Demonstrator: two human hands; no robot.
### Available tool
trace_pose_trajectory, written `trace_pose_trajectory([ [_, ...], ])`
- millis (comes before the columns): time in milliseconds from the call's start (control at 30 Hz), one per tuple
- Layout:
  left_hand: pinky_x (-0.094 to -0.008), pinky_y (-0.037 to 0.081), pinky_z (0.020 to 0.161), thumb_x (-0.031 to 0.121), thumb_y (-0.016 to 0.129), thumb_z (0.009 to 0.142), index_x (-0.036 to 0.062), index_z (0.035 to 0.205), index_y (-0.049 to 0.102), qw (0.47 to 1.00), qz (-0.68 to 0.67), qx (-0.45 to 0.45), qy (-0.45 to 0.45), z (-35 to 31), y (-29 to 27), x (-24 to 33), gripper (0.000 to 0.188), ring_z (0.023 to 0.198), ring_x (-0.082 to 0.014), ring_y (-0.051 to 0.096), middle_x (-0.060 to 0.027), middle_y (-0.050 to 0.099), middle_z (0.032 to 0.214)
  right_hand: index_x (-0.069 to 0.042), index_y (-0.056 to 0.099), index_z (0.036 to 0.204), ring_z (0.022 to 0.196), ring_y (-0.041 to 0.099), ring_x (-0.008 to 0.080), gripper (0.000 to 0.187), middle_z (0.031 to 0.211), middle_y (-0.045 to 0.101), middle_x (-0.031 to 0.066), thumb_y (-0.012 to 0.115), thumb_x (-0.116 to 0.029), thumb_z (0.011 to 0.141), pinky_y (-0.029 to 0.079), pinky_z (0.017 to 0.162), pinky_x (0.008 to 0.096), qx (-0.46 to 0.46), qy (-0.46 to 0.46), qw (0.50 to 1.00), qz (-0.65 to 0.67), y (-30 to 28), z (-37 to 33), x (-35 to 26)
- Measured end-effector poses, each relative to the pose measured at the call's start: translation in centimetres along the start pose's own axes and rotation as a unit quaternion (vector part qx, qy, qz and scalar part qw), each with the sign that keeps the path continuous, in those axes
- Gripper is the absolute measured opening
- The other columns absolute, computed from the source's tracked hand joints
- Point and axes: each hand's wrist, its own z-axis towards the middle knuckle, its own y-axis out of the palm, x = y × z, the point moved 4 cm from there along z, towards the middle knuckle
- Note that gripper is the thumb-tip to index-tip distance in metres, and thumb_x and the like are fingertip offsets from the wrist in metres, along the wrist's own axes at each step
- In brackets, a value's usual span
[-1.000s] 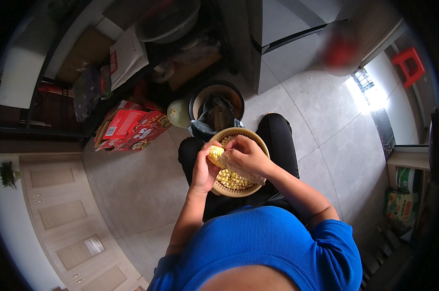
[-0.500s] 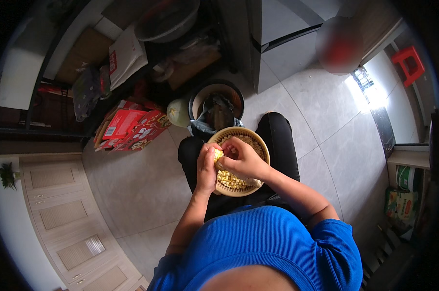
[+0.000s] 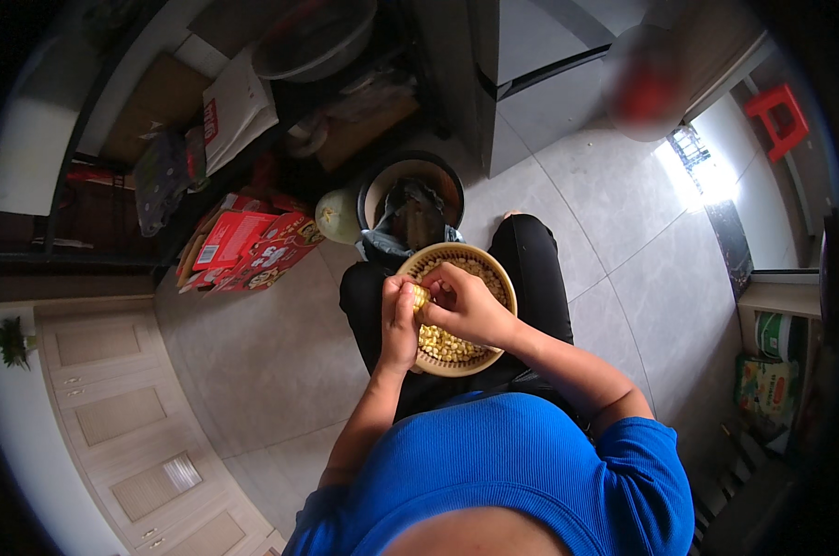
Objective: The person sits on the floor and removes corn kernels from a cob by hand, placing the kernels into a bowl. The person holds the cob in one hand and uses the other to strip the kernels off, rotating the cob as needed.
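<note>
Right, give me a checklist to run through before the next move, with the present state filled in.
1. Left hand closed around the corn cob: ok.
2. Right hand at the cob: ok.
3. Round basket below both hands: ok.
4. Loose kernels lying inside the basket's rim: ok for those in view.
5. Kernels left on the cob's covered side: cannot tell, fingers hide it.
6. Basket steady underneath: cannot tell, its base is hidden.

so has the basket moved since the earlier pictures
No, not that I can see: the basket keeps its place against the bin, just below it in the view.
</note>
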Motion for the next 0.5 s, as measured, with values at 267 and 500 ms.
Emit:
trace_pose_trajectory([
  [267,-0.0257,0.039,0.081,0.024,0.032,0.094,0.0069,0.098,0.044,0.990,-0.127,-0.024,-0.048,0.4,0.0,1.4,0.021,0.087,-0.0118,0.048,-0.0058,0.049,0.094,0.002,0.053,0.097,0.072,0.051,0.0101,0.022,0.080,0.054,0.0055,0.056,-0.005,0.075,0.043,0.064,0.0233,-0.013,-0.034,0.999,-0.010,-0.7,-0.1,0.4],
  [500,-0.0298,0.039,0.086,0.033,0.030,0.096,0.0080,0.104,0.046,0.983,-0.129,-0.125,-0.042,0.5,-0.6,2.1,0.030,0.093,-0.0163,0.049,-0.0086,0.051,0.098,0.001,0.055,0.101,0.092,0.057,0.0170,0.024,0.092,0.058,0.0141,0.057,-0.008,0.079,0.045,0.080,0.0309,0.007,-0.064,0.989,-0.136,-1.2,-0.7,2.6],
])
